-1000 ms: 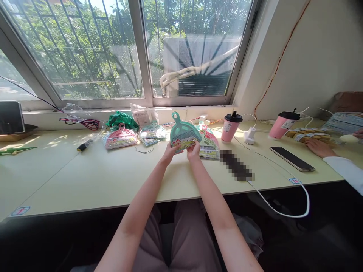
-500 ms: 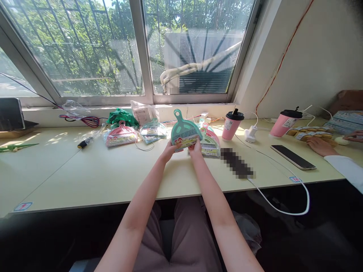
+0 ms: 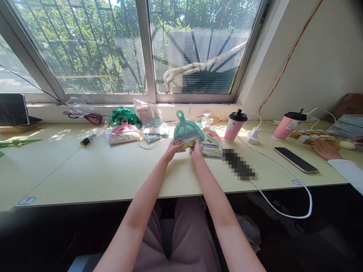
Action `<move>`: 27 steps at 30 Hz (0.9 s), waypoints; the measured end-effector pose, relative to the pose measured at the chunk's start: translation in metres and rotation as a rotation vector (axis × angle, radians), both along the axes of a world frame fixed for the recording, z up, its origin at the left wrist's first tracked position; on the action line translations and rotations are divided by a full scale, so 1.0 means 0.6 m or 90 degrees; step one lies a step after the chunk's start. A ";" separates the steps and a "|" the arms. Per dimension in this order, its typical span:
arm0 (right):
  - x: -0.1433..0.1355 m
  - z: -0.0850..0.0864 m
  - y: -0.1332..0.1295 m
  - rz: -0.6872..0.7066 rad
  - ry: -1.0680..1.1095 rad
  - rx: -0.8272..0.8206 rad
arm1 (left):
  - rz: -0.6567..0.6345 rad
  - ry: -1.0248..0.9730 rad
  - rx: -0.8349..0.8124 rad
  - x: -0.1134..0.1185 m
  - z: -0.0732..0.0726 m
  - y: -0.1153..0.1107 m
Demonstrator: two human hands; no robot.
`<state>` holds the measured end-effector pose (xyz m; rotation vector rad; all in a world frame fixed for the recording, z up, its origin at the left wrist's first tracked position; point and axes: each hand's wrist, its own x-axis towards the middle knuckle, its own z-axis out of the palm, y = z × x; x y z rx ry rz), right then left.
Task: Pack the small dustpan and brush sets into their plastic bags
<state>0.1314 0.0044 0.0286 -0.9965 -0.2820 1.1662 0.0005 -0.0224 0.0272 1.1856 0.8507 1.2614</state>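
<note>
Between my two hands is a green mini dustpan with a brush (image 3: 187,130), tilted up, its handle pointing toward the window. My left hand (image 3: 171,151) grips its lower left edge. On the lower right edge, my right hand (image 3: 197,148) is closed around it, thumb on the yellow label. Just behind and to the right, more dustpan sets (image 3: 212,145) in green and pink lie overlapping on the table. Farther left are a pink dustpan set (image 3: 124,134) and a green one in clear wrapping (image 3: 154,130).
Pink cups with black lids (image 3: 235,126) stand at the right, near a white charger (image 3: 253,136) and a phone (image 3: 296,160). A white cable (image 3: 307,211) hangs over the table edge. A screwdriver (image 3: 87,140) lies left. Another person's hand (image 3: 324,149) rests at far right.
The view has shifted slightly, so the scene sits a little further right. Both hands keep hold of the green dustpan, with hardly any other movement.
</note>
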 end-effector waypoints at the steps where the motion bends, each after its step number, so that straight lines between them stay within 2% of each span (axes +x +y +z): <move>1: 0.000 -0.002 0.001 -0.006 0.000 -0.011 | -0.002 0.004 -0.001 0.000 -0.001 0.000; 5: 0.003 -0.012 0.007 -0.034 0.002 -0.054 | -0.005 0.016 -0.001 0.003 -0.007 0.002; 9: 0.004 -0.017 0.008 -0.035 0.006 -0.051 | -0.001 0.013 0.004 0.003 -0.012 0.003; 16: 0.006 -0.018 0.009 -0.028 -0.030 -0.108 | 0.006 0.006 -0.008 0.000 -0.008 -0.004; 27: 0.014 -0.024 0.018 -0.003 -0.009 -0.094 | 0.028 0.002 -0.023 0.008 -0.011 -0.006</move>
